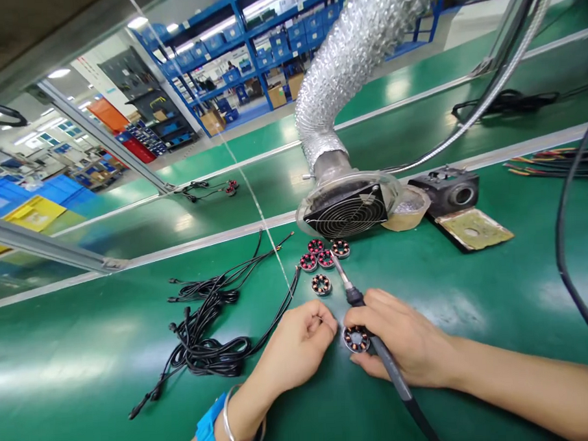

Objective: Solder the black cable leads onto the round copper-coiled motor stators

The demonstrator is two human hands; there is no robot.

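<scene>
My right hand [404, 339]: grips soldering iron [391, 367], flanks coil ring [356, 348] | left hand [299, 344]: pinched — nothing visible inside | five other rings [315, 282]: uncabled (seemingly)

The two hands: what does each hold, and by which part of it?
The right hand holds the soldering iron by its handle and a wound stator by its rim; whether the left hand holds anything cannot be told.

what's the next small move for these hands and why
Probably bring the left hand over to steady the coil ring: the right hand has its fingers around both that ring and the soldering iron, while the left is close by, fingertips drawn together.
</scene>
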